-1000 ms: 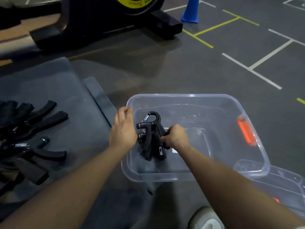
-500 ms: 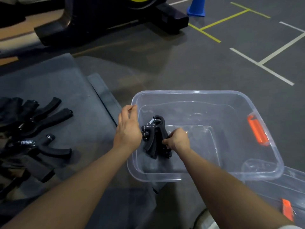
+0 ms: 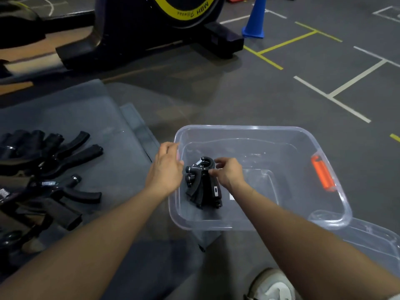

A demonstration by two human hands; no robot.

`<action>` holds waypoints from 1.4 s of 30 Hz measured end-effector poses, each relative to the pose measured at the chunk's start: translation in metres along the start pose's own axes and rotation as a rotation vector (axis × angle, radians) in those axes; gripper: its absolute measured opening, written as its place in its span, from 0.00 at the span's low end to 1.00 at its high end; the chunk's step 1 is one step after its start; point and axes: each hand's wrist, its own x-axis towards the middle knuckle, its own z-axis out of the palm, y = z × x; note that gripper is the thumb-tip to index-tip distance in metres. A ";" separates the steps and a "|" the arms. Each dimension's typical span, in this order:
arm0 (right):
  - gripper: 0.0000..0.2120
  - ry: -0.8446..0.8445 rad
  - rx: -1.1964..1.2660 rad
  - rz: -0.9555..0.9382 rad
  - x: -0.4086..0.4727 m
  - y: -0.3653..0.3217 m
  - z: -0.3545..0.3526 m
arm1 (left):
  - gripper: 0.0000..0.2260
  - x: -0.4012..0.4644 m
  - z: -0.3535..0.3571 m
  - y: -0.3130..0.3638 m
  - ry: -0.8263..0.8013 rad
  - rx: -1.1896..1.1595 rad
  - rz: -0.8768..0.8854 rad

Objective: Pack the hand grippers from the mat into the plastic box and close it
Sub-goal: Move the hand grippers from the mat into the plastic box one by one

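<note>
A clear plastic box (image 3: 337, 191) with an orange latch (image 3: 322, 173) stands open on the floor. A bunch of black hand grippers (image 3: 203, 187) lies on its bottom at the left end. My right hand (image 3: 230, 173) hovers inside the box at the grippers' looped top, fingers loosely curled and just touching it. My left hand (image 3: 166, 167) is at the box's left rim with relaxed fingers and holds nothing. Several more black hand grippers (image 3: 54, 176) lie piled on the grey mat (image 3: 91, 118) at the left.
The clear lid (image 3: 376, 243) lies on the floor under the box's near right corner. An exercise bike's base (image 3: 151, 42) and a blue cone (image 3: 255, 20) stand further back. My shoe (image 3: 272, 285) shows at the bottom edge.
My right hand has let go of the grippers' handles and slid up to their looped top. The bunch now rests on the box's bottom. My left hand stays at the rim.
</note>
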 end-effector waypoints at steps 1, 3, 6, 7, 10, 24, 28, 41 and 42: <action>0.19 0.019 0.013 -0.028 -0.006 -0.010 -0.001 | 0.19 -0.005 -0.009 -0.001 -0.003 0.007 -0.018; 0.19 0.046 0.017 -0.088 -0.021 -0.030 -0.001 | 0.18 -0.017 -0.029 -0.006 -0.009 0.043 -0.060; 0.18 0.043 0.011 -0.193 -0.046 -0.061 0.009 | 0.19 -0.039 -0.063 -0.025 -0.009 0.095 -0.115; 0.17 0.033 -0.003 -0.227 -0.055 -0.071 0.016 | 0.19 -0.048 -0.075 -0.033 -0.002 0.110 -0.133; 0.19 -0.045 -0.053 -0.300 -0.083 -0.096 0.044 | 0.19 -0.078 -0.107 -0.062 0.023 0.130 -0.191; 0.19 -0.377 -0.275 -0.344 -0.155 -0.115 0.209 | 0.21 -0.182 -0.155 -0.191 0.043 0.242 -0.418; 0.21 -0.327 -0.411 -0.397 -0.158 -0.116 0.233 | 0.21 -0.191 -0.154 -0.208 0.064 0.192 -0.439; 0.11 -0.328 -0.531 -0.392 -0.145 -0.117 0.205 | 0.20 -0.166 -0.142 -0.180 0.095 0.133 -0.395; 0.10 -0.347 -0.513 -0.386 -0.144 -0.116 0.197 | 0.20 -0.163 -0.141 -0.174 0.094 0.108 -0.394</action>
